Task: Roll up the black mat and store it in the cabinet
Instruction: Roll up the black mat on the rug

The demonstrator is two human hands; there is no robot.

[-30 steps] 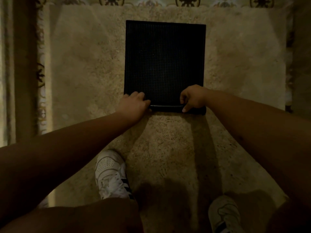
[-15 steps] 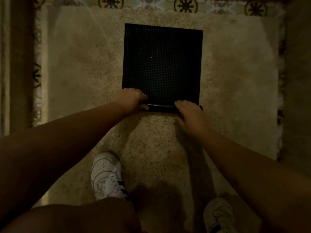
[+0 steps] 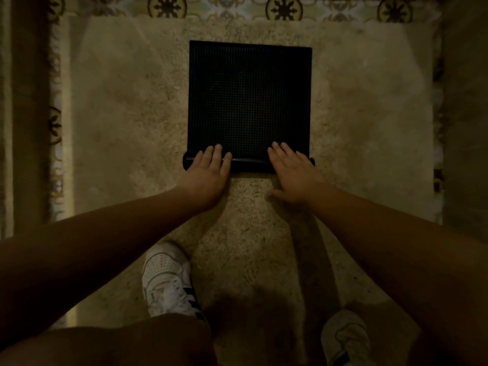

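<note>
A square black mat with a fine grid texture lies flat on a shaggy beige rug, its near edge curled into a thin tight roll that runs left to right. The left hand lies palm down on the left end of that roll, fingers straight and spread, tips reaching onto the flat mat beyond; its grip is open, pressing and not clasping. The right hand lies the same way on the right end, fingers extended, thumb out over the rug, grip open too. Both forearms stretch forward from the near corners. Two white sneakers stand on the rug below. Patterned floor tiles border the rug's far edge.
</note>
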